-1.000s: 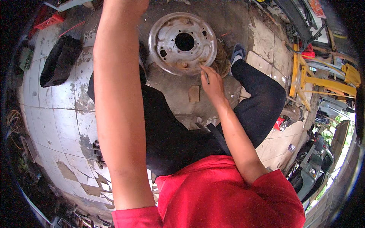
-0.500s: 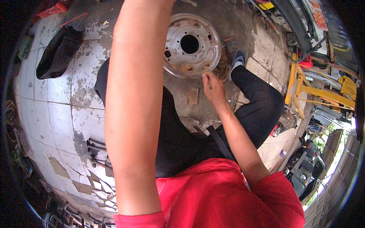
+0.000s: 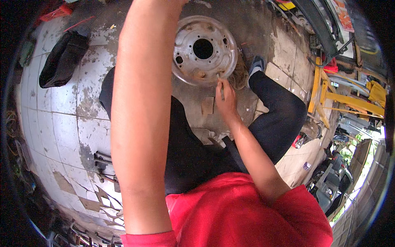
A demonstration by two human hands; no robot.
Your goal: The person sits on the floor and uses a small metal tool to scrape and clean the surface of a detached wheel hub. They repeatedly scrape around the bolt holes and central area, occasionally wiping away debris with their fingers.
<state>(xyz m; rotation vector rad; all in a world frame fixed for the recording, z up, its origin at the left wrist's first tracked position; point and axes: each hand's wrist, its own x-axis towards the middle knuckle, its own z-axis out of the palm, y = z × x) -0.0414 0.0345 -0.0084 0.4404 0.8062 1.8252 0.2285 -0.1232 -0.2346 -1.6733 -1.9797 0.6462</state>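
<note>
A worn silver-grey steel wheel rim with a round centre hole and smaller holes around it is in front of me, at the top middle. My right hand is at its near lower edge, fingers closed around a small thin tool. The tip of that tool points up to the rim's face; its kind is too small to make out. My left forearm stretches forward across the view, left of the rim, and its hand lies beyond the upper edge. Part of the rim's left side is behind that arm.
A flat brown piece lies on the floor between my legs. To the left are a black cloth-like item and a red crate. Metal rods lie beside my left arm. A yellow metal frame stands at the right.
My right hand has moved slightly left and turned, so the thin tool in it now shows, its tip up against the rim. My left arm has shifted a little left.
</note>
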